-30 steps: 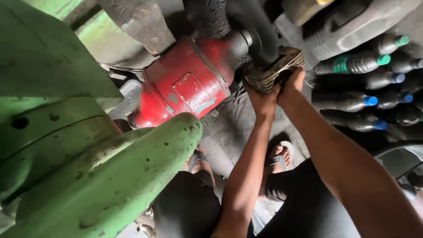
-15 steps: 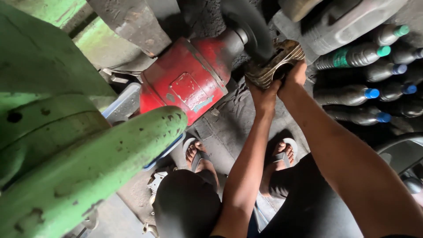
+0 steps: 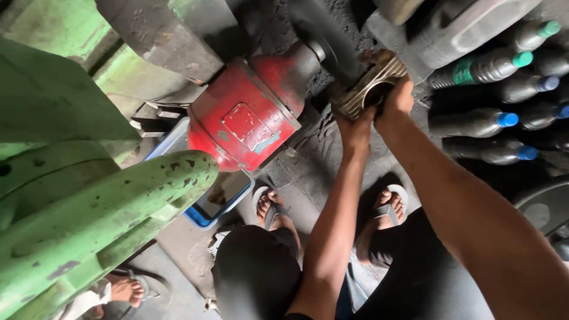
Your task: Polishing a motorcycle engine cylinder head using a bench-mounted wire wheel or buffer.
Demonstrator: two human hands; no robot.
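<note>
Both my hands hold a round, ribbed metal piston (image 3: 368,86) against the dark wheel (image 3: 325,37) of a red bench grinder (image 3: 252,115). My left hand (image 3: 354,127) grips the piston from below on its left side. My right hand (image 3: 398,95) grips its right side, fingers at the open end. The wheel sits at the end of the grinder's shaft, just left of the piston.
Large green machine parts (image 3: 89,201) fill the left. A blue tray (image 3: 219,198) lies under the grinder. Several dark bottles with blue and green caps (image 3: 492,118) lie at right beside a grey canister (image 3: 468,29). Another person's sandalled foot (image 3: 127,288) shows bottom left.
The view has shifted, bringing the grinder and piston lower and more central. Both hands stay on the piston at the wheel. The blue tray and the other person's foot have come into view.
</note>
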